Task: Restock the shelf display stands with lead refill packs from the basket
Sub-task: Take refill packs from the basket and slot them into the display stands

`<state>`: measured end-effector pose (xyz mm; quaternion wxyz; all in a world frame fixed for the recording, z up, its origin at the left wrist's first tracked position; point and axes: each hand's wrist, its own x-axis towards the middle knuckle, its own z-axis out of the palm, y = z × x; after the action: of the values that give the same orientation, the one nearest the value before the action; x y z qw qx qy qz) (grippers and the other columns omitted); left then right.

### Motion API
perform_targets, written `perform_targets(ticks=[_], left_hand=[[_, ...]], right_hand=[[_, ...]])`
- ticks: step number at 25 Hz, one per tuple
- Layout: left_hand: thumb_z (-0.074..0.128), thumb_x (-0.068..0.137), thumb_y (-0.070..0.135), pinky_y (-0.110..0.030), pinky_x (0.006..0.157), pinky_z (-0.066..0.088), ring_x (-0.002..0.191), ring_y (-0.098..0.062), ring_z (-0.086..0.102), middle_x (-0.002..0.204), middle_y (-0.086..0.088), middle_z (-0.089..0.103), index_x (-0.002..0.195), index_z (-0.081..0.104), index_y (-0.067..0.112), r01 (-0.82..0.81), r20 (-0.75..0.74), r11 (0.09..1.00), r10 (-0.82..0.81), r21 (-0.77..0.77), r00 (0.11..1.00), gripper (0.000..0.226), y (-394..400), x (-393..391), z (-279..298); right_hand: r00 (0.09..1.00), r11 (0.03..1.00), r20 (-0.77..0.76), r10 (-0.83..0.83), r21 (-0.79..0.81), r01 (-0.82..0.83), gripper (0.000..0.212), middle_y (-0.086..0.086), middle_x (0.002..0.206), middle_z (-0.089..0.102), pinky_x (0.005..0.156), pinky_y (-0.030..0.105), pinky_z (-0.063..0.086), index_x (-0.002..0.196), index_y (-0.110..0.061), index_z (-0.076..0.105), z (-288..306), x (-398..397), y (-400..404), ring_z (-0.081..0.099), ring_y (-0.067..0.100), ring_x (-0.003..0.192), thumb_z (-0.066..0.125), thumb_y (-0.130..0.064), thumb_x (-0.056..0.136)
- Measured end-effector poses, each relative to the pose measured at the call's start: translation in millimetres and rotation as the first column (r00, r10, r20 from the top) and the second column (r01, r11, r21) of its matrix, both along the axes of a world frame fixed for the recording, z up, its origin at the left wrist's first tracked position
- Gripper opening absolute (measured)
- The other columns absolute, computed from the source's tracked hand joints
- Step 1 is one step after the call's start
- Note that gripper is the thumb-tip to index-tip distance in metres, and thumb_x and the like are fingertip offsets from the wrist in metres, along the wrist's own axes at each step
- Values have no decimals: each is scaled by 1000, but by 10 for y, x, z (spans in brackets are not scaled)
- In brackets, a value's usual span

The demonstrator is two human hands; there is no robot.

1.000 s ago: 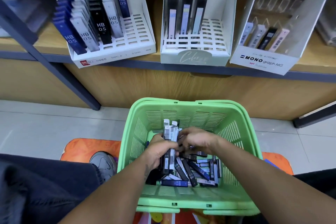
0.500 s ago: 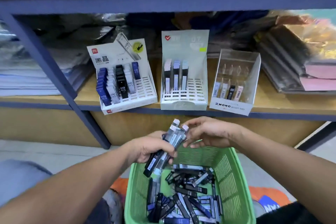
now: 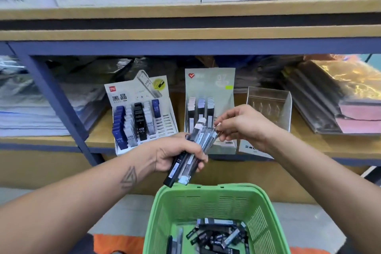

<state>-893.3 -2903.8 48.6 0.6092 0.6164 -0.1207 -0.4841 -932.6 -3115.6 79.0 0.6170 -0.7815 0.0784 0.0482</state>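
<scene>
The left hand [image 3: 177,153] has lifted its bundle of lead refill packs [image 3: 192,155] out of the green basket [image 3: 208,192], up before the middle display stand [image 3: 210,86]; the right hand [image 3: 243,126] now pinches one pack's tip.

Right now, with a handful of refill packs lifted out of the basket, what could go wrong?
1. The left hand holds a fanned bundle of packs while the right hand pinches its top end; pulling one free could loosen the grip and drop others.
2. The bundle hangs by the green basket rim, so dropped packs may hit the floor.
3. Similar packs could end up in the wrong stand.
</scene>
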Motion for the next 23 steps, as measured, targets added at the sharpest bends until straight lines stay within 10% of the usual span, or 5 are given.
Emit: perform_targets(ticks=[8,23], left_hand=[[62,73,-4,-28,53,58,59,-23,66,83,-20,70,96,60,-5,-70,-72,995,75,66,995,23,55,149,181],[58,85,-6,-26,53,57,55,-23,63,65,-15,61,70,57,3,-418,-11,903,421,103,907,18,211,406,524]], right_hand=[[939,956,262,-222,-132,263,14,18,70,68,49,23,49,88,-1,71,169,321,-46,60,18,51,59,6,84],[974,973,225,-36,228,-17,11,15,77,73,65,23,59,97,3,69,-41,328,59,71,24,69,68,9,88]])
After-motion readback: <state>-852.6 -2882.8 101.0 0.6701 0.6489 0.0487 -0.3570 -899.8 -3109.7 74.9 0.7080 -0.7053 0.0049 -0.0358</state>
